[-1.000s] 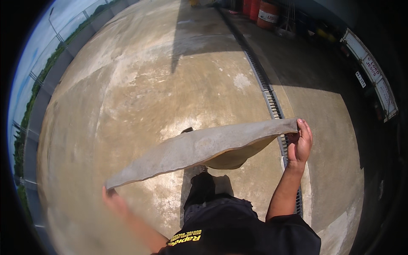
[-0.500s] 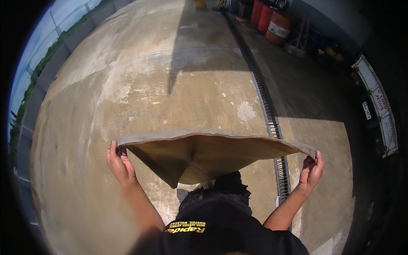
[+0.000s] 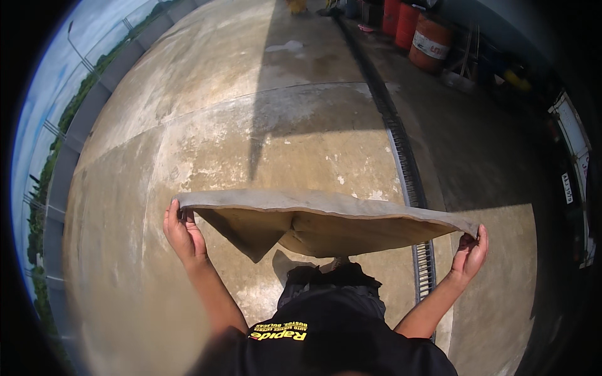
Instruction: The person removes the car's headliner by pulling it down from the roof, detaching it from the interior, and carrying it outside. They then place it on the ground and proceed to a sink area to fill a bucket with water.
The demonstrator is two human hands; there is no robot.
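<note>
- The person holds a flat grey mat (image 3: pixel 326 216) stretched out in front of the body, above the concrete floor (image 3: pixel 207 125).
- The left hand (image 3: pixel 183 232) clasps the mat's left corner, fingers curled over its edge.
- The right hand (image 3: pixel 470 250) grips the mat's right corner, fingers closed around it from below.
- A second ago the mat hung slanted, its right end high and its left end low by the person's hip; half a second ago the left hand had come up, and now both corners sit near the same height, so the mat spans level between the hands.
- The mat's middle sags a little, and its tan underside shows with a fold hanging toward the person's legs.
- With the mat level and spread, it looks ready to be shaken or laid flat, though which one cannot be told.
- A metal drain grate (image 3: pixel 407 169) runs along the floor just beyond the mat's right end.
- Red and orange drums (image 3: pixel 420 31) stand well away from the mat, at the far edge of the floor.
</note>
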